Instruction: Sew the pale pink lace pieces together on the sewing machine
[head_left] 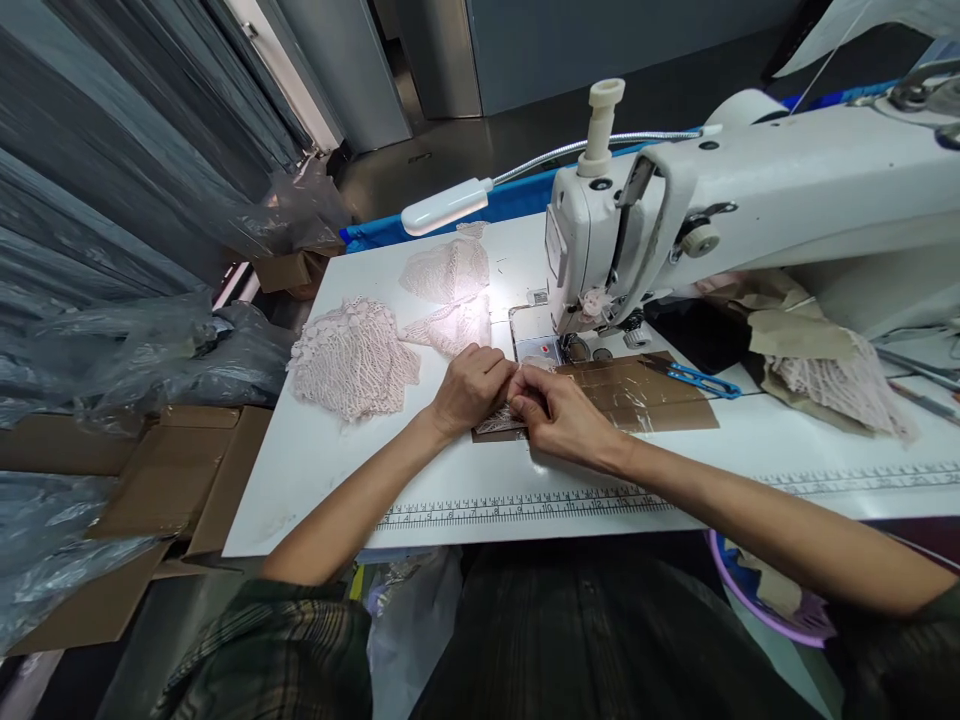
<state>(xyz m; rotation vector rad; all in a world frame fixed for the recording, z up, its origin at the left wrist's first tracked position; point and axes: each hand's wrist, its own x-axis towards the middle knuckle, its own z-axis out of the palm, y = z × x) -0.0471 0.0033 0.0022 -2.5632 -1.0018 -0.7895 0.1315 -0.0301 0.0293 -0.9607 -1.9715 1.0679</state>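
Both my hands meet just in front of the needle area of a white sewing machine [592, 235]. My left hand [472, 388] is closed, its fingers curled over a piece of pale pink lace [501, 422]. Thumb and forefinger of my right hand [555, 410] pinch at the same lace, close against the left fingers. Most of that piece is hidden under my hands. It lies on a brown board [622, 395] taped to the table. More lace pieces [454, 290] lie beyond my left hand, and a lace stack [352, 360] sits to its left.
Blue thread snips [701, 380] rest on the board's right end. Lace with tan paper [817, 365] lies at the right. A lamp [446, 207] lights the table [300, 500], whose front edge carries a printed ruler [525, 510]. Cardboard boxes [172, 470] stand at left, a purple basket [795, 625] below right.
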